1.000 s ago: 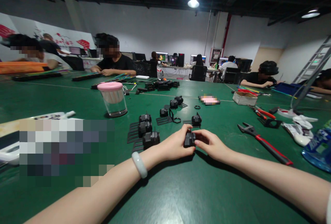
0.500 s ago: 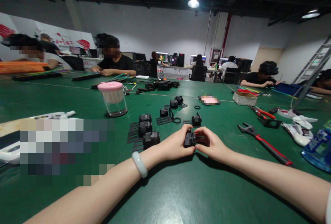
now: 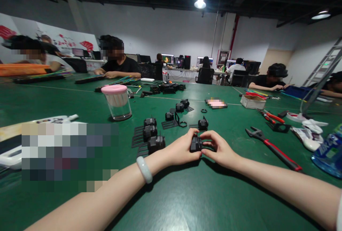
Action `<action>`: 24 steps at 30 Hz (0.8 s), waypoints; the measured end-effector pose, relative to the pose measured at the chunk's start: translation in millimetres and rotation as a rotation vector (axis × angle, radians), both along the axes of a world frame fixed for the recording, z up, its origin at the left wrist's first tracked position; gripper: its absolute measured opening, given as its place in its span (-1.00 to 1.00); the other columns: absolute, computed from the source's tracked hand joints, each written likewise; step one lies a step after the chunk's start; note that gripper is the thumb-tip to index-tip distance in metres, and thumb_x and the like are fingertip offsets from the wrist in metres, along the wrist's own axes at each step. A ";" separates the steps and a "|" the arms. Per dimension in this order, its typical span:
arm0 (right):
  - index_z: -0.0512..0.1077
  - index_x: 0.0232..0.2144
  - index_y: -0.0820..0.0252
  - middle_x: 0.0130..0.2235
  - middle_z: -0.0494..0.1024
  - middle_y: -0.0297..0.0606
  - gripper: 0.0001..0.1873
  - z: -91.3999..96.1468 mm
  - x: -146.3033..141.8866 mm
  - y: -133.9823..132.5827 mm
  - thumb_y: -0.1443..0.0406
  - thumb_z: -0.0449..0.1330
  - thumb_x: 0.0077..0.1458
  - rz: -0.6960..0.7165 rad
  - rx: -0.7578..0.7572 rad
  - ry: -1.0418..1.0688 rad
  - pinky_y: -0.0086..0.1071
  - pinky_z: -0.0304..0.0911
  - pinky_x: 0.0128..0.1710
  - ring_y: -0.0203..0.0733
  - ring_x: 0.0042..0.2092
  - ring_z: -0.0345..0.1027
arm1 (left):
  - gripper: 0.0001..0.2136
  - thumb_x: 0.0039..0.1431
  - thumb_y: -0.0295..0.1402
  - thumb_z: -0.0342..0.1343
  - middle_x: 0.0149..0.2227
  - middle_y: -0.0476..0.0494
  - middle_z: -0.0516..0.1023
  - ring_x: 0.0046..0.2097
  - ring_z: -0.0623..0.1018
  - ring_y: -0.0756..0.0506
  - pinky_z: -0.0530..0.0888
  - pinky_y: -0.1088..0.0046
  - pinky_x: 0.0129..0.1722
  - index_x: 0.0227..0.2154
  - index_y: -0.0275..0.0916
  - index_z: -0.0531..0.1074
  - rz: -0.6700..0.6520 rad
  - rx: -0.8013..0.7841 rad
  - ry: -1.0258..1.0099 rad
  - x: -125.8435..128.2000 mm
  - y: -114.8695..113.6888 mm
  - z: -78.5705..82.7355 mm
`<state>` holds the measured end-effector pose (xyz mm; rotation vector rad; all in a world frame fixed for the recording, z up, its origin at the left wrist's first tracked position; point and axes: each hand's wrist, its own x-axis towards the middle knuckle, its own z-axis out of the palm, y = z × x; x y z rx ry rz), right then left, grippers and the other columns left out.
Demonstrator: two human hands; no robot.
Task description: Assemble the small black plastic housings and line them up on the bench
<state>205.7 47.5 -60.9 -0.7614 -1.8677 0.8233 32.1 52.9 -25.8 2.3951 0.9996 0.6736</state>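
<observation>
Black part clasped in the left hand; right hand curved at its right side, fingers parted, contact unclear; work apparently unfinished; three bracketed units left of both hands look assembled; loose ring beyond them

Between the left hand and the right hand is a bracketed fitting. Just ahead of the hands, on the worktop, lies a second fitting, a ring nut to its left and another ring behind it. Three more fittings line up left of the hands; farther ahead on that side stands a lidded jar. Right of the hands lies an adjustable wrench, with pliers beyond.
</observation>
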 end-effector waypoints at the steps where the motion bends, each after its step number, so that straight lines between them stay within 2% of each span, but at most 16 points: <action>1: 0.23 -0.24 0.13 -0.19 0.25 -0.28 -0.61 0.2 0.0 -0.2 0.48 0.12 -0.19 -0.002 0.000 -0.008 -0.34 0.22 -0.16 -0.25 -0.12 0.19 | -0.48 -0.15 -0.33 0.03 -0.24 -0.11 0.32 -0.29 0.39 -0.07 0.32 0.44 -0.32 -0.07 -0.23 0.03 0.003 0.000 0.002 -0.1 -0.1 0.1; 24: 0.26 -0.20 0.18 -0.21 0.34 -0.26 -0.71 3.2 -0.4 1.8 0.37 0.07 -0.07 -0.031 -0.058 -0.069 -0.35 0.20 -0.15 -0.27 -0.19 0.26 | -0.47 -0.15 -0.31 0.02 -0.24 -0.12 0.33 -0.29 0.39 -0.07 0.33 0.43 -0.32 -0.06 -0.23 0.03 0.022 0.019 0.014 -0.9 1.1 -2.5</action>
